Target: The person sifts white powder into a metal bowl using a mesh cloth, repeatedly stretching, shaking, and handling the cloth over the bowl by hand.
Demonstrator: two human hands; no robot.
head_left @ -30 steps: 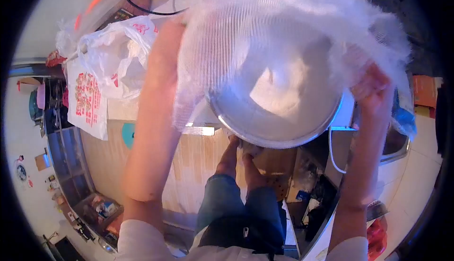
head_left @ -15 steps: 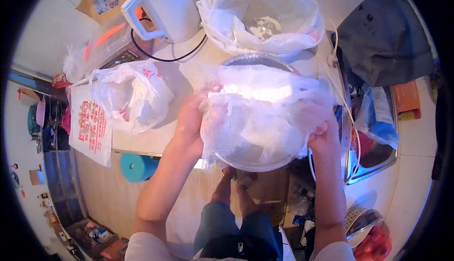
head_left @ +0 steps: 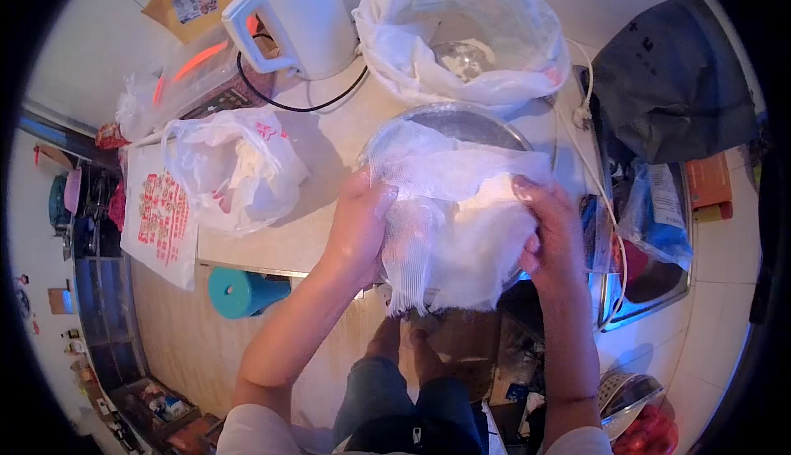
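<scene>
A white cheesecloth (head_left: 470, 245) is bunched up between my two hands, its frayed lower edge hanging down. My left hand (head_left: 362, 216) grips the cloth on its left side, fingers partly hidden by the folds. On the other side, my right hand (head_left: 550, 220) is closed on the cloth with the thumb on top. A pale lump shows among the folds; I cannot make out what it is. Below and behind the cloth sits a round metal basin (head_left: 449, 117), mostly covered, at the counter's front edge.
Behind the basin stands a large plastic-lined container (head_left: 387, 51) with white residue inside. A white electric kettle (head_left: 309, 22) with a black cord is at back left. A plastic bag (head_left: 239, 166) lies left, a teal stool (head_left: 239, 292) below. A white cable (head_left: 606, 195) runs by the sink at right.
The cloth, spread wide over the basin before, is now gathered narrower between my hands. My hands have moved closer together, and more of the basin's far rim shows.
</scene>
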